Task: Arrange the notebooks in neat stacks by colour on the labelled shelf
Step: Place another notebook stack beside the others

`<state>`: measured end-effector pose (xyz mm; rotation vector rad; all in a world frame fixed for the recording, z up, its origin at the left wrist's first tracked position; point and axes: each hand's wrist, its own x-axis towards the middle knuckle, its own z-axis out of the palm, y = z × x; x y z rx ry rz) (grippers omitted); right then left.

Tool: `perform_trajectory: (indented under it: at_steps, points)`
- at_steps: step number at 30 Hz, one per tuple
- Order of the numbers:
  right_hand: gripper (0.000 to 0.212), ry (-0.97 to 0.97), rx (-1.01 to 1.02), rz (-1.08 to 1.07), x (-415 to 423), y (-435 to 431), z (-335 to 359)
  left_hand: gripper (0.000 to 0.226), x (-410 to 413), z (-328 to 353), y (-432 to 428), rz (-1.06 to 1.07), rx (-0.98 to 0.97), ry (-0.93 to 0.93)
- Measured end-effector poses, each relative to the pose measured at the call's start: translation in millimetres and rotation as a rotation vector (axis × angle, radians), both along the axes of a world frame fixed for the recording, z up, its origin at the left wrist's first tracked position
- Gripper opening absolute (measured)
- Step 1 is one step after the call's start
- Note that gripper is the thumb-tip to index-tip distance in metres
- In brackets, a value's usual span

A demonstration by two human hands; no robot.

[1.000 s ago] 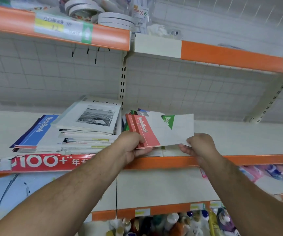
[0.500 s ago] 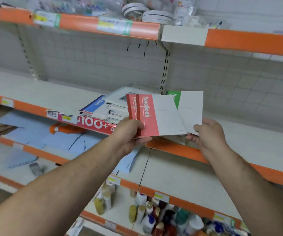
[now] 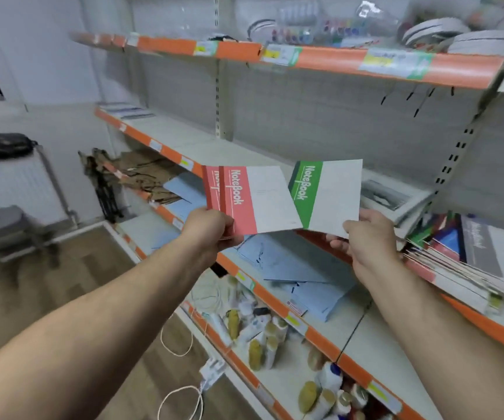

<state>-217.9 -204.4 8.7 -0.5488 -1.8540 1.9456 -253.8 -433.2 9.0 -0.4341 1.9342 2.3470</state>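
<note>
My left hand [image 3: 211,227] grips two red-and-white notebooks [image 3: 246,200] by their lower left corner, held up in front of the shelves. My right hand [image 3: 366,241] pinches a green-and-white notebook [image 3: 328,195] at its lower right corner; it is partly tucked behind the red ones. An untidy pile of notebooks [image 3: 463,256], with blue, red and grey covers, lies on the orange-edged shelf [image 3: 487,325] at the right. That shelf runs left towards a small flat stack [image 3: 126,110] at its far end.
The shelf below holds light blue folders [image 3: 299,274] and brown cardboard [image 3: 141,174]. Bottles [image 3: 263,334] crowd the lowest shelf. The top shelf carries tape rolls [image 3: 438,31] and paint sets. A grey stool [image 3: 5,228] and a radiator stand at the left on the wooden floor.
Both hands have lifted the notebooks away from the shelf, and the view has swung left. The green notebook has slid out to the right from behind the red ones.
</note>
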Motion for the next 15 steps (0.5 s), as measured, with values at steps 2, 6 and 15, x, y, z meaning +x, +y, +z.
perform_trajectory:
  at_steps: [2,6,15]
  points:
    - [0.036,0.001,0.013,-0.021,-21.7,-21.8,-0.7,0.022,-15.1,-4.8,-33.3,0.095,0.009,-0.029]
    - [0.032,-0.053,0.027,-0.044,-67.5,-70.0,-2.6,0.025,-43.7,-14.9,-99.9,0.203,0.028,-0.072]
    - [0.035,-0.103,0.099,0.141,-155.5,-197.4,-15.9,0.020,-107.7,-24.3,-204.9,0.199,0.049,-0.103]
